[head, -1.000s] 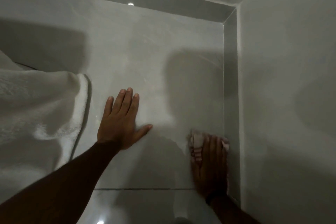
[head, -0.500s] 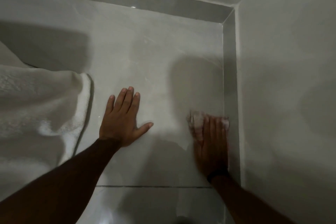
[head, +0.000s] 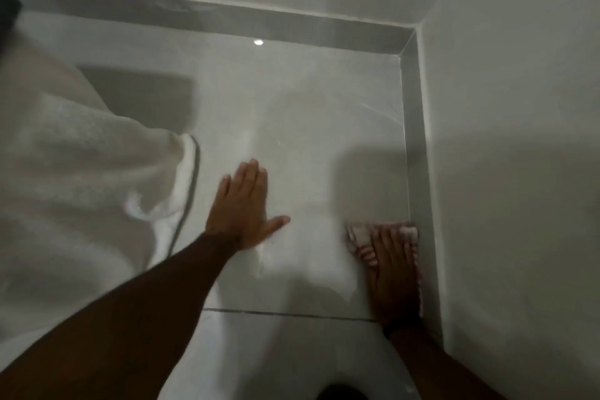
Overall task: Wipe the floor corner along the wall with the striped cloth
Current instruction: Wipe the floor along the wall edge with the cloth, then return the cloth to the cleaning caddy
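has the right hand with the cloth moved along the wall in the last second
Yes. The right hand has slid the striped cloth forward along the skirting, away from the grout line and toward the corner. The left hand stays planted.

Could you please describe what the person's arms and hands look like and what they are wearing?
Both forearms are bare, with no sleeves in view. The left hand wears no ring or glove. The right hand is also ungloved, with a dark band round its wrist.

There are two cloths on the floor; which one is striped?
The small striped cloth pressed flat under the right hand, against the skirting by the right wall. The other, the big white towel on the left, is plain, fluffy and untouched.
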